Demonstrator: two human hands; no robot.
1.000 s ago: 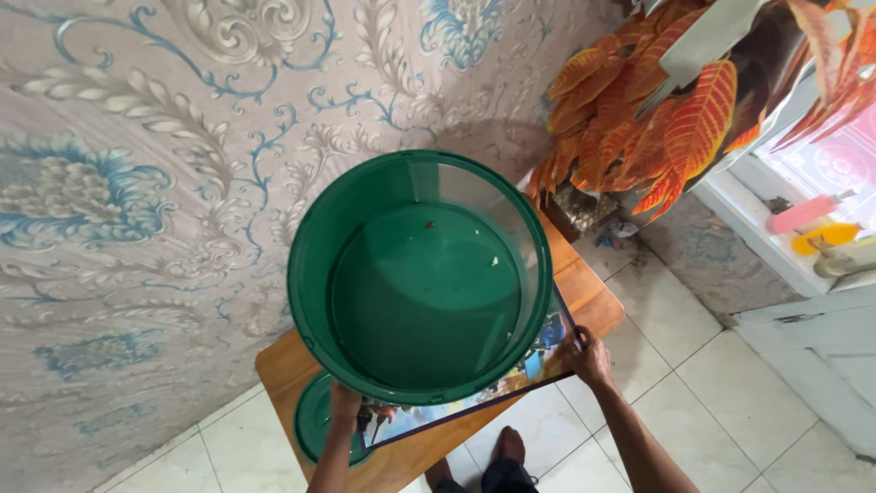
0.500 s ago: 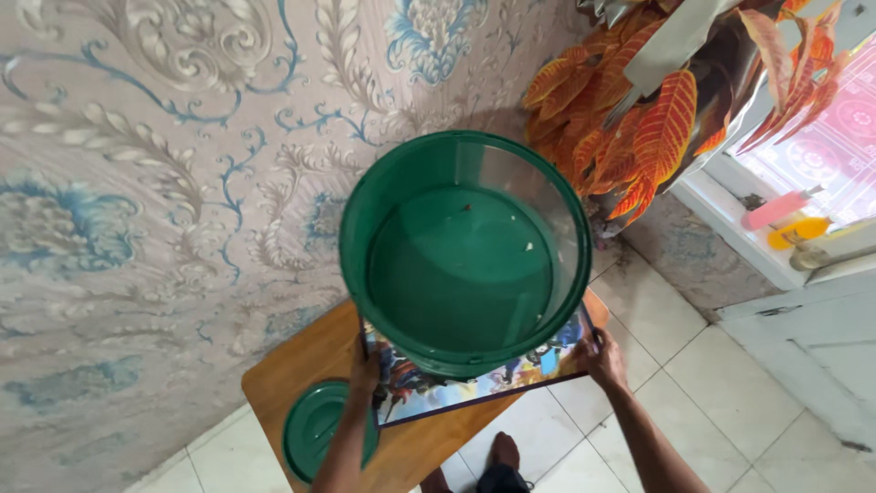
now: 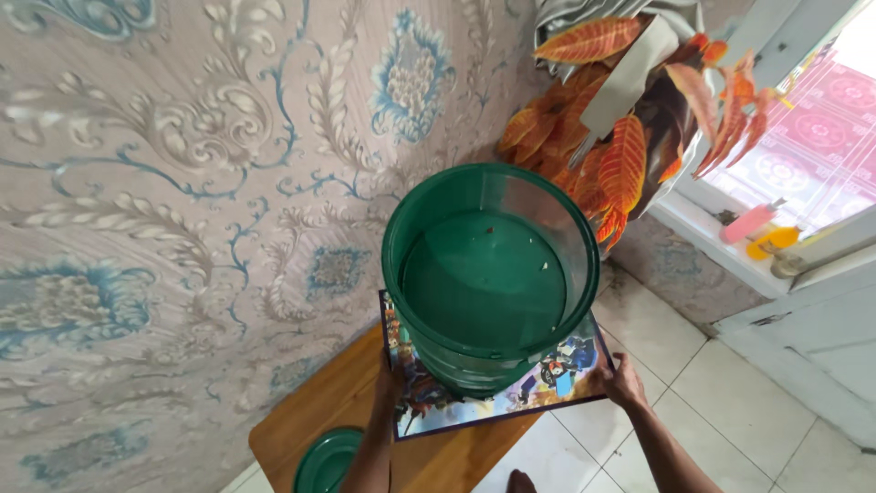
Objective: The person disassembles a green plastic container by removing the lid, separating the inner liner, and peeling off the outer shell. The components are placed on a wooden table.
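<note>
Lifting appears to be the step in hand: a flat picture board (image 3: 497, 393), printed in many colours with a dark border, is held by both hands with a green bucket (image 3: 490, 274) standing on it. The left hand (image 3: 385, 382) is closed on the board's left edge, the right hand (image 3: 621, 380) on its right near corner. The board is seen above a wooden counter (image 3: 319, 415), whether touching it or just clear cannot be told. The bucket is round, of translucent green plastic with a ribbed lower wall, open at the top, a few specks on its floor. A matching round green lid (image 3: 327, 461) lies on the counter at the near left. As a judgement, any further carrying calls for a level board, since the bucket stands loose on it.
</note>
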